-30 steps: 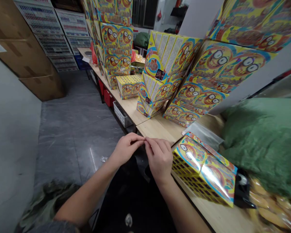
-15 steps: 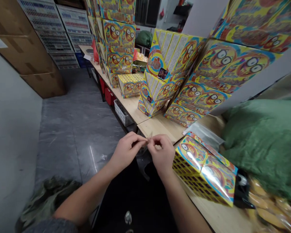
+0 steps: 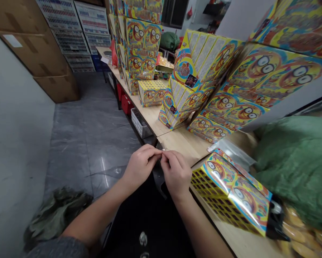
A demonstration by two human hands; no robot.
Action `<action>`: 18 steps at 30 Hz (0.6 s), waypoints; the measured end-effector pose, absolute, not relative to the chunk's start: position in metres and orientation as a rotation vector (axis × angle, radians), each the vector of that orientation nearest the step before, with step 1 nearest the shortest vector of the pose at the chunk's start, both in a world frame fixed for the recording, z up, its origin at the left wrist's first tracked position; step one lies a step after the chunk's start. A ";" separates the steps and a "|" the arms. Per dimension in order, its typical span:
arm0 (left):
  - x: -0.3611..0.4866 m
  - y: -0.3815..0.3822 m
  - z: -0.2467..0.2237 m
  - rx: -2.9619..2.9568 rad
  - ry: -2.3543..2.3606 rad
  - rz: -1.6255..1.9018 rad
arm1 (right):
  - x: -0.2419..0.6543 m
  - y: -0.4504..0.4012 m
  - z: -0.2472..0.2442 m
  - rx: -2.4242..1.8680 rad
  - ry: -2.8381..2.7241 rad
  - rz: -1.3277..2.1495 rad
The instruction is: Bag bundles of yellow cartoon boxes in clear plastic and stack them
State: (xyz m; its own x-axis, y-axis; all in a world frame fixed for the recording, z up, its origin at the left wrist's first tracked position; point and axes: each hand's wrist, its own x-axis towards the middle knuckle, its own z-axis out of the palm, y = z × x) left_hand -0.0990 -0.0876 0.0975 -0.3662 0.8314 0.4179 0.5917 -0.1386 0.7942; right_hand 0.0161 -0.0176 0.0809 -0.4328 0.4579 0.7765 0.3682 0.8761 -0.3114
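Note:
My left hand (image 3: pixel 142 163) and my right hand (image 3: pixel 176 172) meet in front of me, fingertips touching. Both are closed in a pinch, thumb against fingers. Whatever lies between the fingertips is too small or too hidden to make out. A bit of clear, shiny film (image 3: pixel 161 146) shows just beyond them, and I cannot tell whether they hold it. To the right of my right hand, a yellow printed carton (image 3: pixel 230 190) lies on the wooden table (image 3: pixel 181 141).
Several stacked yellow cartons (image 3: pixel 143 36) line the table, with more stacks (image 3: pixel 241 84) at right. A clear plastic bag (image 3: pixel 233 152) lies behind the near carton. A green sack (image 3: pixel 295 168) and orange wrapped pieces (image 3: pixel 300 233) sit at right. Brown boxes (image 3: pixel 34 46) stand left.
The view has turned slightly left, so the surroundings sit further right. My fingertips have drawn together, and the pale thin bit that stood above them is no longer distinct.

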 end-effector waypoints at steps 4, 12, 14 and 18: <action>-0.095 -0.086 0.098 1.625 1.876 1.513 | 0.015 -0.014 0.081 -0.591 -1.988 0.062; -0.111 -0.089 0.086 1.013 1.739 1.559 | 0.009 0.013 0.072 -0.912 -1.517 1.258; -0.131 -0.097 0.075 0.655 1.590 1.683 | 0.013 0.039 0.069 -0.902 -1.242 1.545; -0.195 -0.137 0.044 0.007 1.495 1.971 | 0.029 0.093 0.076 -0.902 -0.870 1.618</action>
